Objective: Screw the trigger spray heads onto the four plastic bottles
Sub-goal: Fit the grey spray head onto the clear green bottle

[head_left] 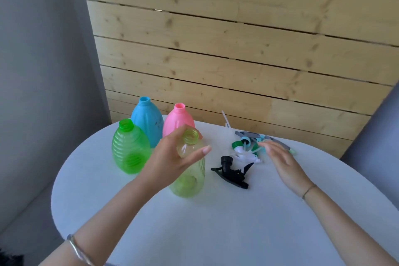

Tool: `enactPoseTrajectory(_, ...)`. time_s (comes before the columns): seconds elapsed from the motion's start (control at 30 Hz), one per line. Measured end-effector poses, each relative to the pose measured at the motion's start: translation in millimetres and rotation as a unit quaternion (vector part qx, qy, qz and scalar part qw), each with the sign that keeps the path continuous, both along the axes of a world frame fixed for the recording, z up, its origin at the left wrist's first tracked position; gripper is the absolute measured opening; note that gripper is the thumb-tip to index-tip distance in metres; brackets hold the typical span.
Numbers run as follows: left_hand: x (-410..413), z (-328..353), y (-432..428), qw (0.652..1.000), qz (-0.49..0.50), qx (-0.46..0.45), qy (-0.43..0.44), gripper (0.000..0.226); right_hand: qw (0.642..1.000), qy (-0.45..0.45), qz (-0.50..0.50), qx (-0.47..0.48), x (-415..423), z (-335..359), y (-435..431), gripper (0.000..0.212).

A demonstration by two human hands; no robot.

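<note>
White table (237, 222): left hand (170, 157) grasps yellow-green bottle (191, 179) at shoulder; right hand (280, 160), fingers relaxed, nearest spray-head pile (246, 147), just beyond fingertips

White rounded table (216, 233). Yellow-green bottle (192, 179) is stood within left fingers (200, 151); green bottle (129, 151), blue bottle (146, 119) and pink bottle (178, 121) are set behind them. Black trigger spray head (231, 171) is laid between these and right fingertips (265, 144); heaped spray heads (246, 142) beneath the latter.

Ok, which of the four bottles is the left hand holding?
The clear yellow bottle, the one nearest the person: the left hand grips it just below its neck. The green bottle, blue bottle and pink bottle stand behind, unheld.
</note>
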State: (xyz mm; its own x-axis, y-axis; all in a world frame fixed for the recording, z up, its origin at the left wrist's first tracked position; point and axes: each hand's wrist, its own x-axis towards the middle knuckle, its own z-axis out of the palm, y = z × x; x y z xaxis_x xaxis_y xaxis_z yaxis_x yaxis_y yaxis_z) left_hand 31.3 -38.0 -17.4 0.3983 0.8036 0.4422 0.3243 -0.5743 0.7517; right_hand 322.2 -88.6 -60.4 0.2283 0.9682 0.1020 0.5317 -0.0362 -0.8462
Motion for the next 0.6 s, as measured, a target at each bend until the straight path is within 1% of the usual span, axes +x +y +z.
enactPoseTrajectory(0.07, 2.6, -3.9, -2.3, 1.0, -0.004, 0.001, -0.016, 0.031, 0.998, -0.004, -0.064, 0.003, 14.5, -5.9, 4.9, 0.035)
enactPoseTrajectory(0.17, 5.5, -12.6, -5.0, 1.0, -0.006, -0.001, -0.025, 0.047, 0.989, -0.023, -0.145, -0.031, 35.6, -13.1, 18.0, 0.037)
enactPoseTrajectory(0.2, 6.6, -15.1, -6.1, 1.0, -0.004, 0.0, -0.025, 0.05, 0.985, -0.018, -0.166, -0.049, 40.4, -15.4, 22.2, 0.042)
enactPoseTrajectory(0.27, 8.7, -18.6, -6.7, 1.0, 0.004, 0.004, -0.026, 0.054, 0.973, -0.018, -0.211, -0.09, 44.4, -19.5, 31.3, 0.06)
enactPoseTrajectory(0.33, 11.5, -20.6, -6.4, 0.999, 0.012, 0.007, -0.034, 0.054, 0.958, -0.071, -0.246, -0.128, 46.5, -23.5, 40.5, 0.074)
enactPoseTrajectory(0.37, 12.8, -21.4, -5.8, 0.999, 0.014, 0.01, -0.037, 0.054, 0.951, -0.094, -0.259, -0.143, 46.3, -24.3, 45.2, 0.077)
enactPoseTrajectory(0.43, 14.2, -22.8, -4.8, 0.999, 0.015, 0.013, -0.036, 0.052, 0.94, -0.111, -0.279, -0.164, 44.6, -23.0, 52.3, 0.074)
enactPoseTrajectory(0.5, 15.2, -23.4, -5.0, 0.999, 0.015, 0.013, -0.034, 0.051, 0.934, -0.098, -0.292, -0.181, 44.2, -20.6, 55.5, 0.068)
enactPoseTrajectory(0.6, 15.4, -21.1, -8.7, 0.999, 0.009, 0.009, -0.034, 0.049, 0.931, -0.07, -0.287, -0.215, 42.4, -17.3, 51.4, 0.067)
